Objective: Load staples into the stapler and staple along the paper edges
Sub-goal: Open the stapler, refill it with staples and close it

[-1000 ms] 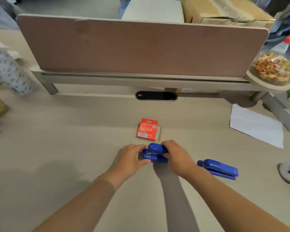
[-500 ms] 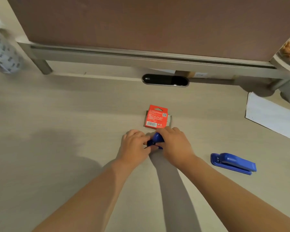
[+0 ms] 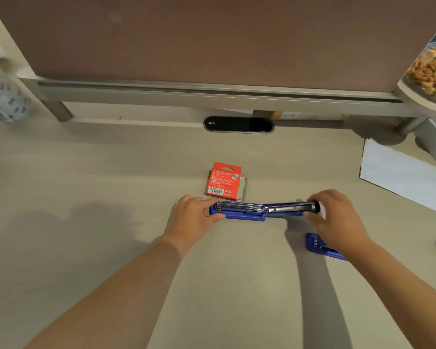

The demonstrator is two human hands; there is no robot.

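Observation:
A blue stapler point(image 3: 252, 213) lies swung fully open and flat on the desk, its metal staple channel facing up. My left hand point(image 3: 190, 216) grips its base end on the left. My right hand point(image 3: 337, 219) holds the tip of its lid on the right. Just behind the stapler sits a red staple box point(image 3: 224, 180). A sheet of white paper point(image 3: 400, 176) lies at the right side of the desk.
A second blue stapler point(image 3: 317, 246) lies partly under my right wrist. A brown divider panel point(image 3: 212, 41) walls off the desk's back, with a cable slot point(image 3: 238, 124) below it. A bowl of nuts point(image 3: 432, 71) stands at far right, a patterned bag point(image 3: 3, 96) at far left.
The closed stapler between my hands has been swung open flat; my right hand moved right with the lid. The camera has tilted down and closer.

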